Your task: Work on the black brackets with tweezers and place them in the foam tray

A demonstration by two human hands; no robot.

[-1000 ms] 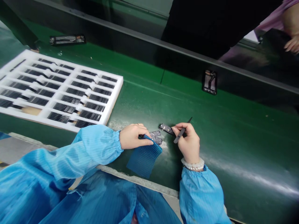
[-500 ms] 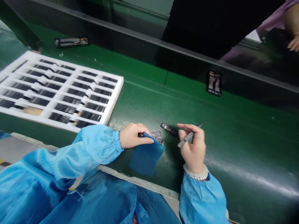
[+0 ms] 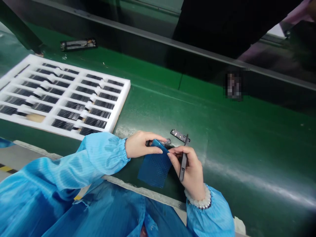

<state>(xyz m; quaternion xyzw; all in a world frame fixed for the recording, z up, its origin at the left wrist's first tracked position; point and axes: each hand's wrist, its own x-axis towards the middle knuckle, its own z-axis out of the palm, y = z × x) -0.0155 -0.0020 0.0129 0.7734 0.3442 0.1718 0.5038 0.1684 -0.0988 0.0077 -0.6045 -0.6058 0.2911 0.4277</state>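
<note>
Left hand (image 3: 140, 144), light blue sleeve, pinches the top edge of a blue flexible sheet with a grid pattern (image 3: 156, 168) between thumb and fingers; sheet hangs toward the near edge of the dark green smooth counter (image 3: 158, 108), about midway along that edge. Right hand (image 3: 191, 168), with a white beaded bracelet (image 3: 204, 200) at the wrist, has thumb and index tips close together at the sheet's upper right corner; can't tell if they pinch the sheet or a small part there. Same hand holds a slim dark grey tool (image 3: 183, 166) across its fingers, one end toward the counter's far edge, other end toward the near edge. Small grey part (image 3: 169, 141) shows just beyond the sheet, by left fingertips, partly hidden. Black oblong part with shiny spots (image 3: 178, 134) lies on the counter just past the right hand, farther from the near edge than the sheet; tool's far tip overlaps it in view, contact unclear. White foam tray with compartments (image 3: 120, 105) sits at the counter's left, dark flat pieces in most slots. Black rectangular frame (image 3: 79, 44) lies toward the far edge, beyond the tray. Dark pixelated object (image 3: 233, 86), far right side, details unreadable.
</note>
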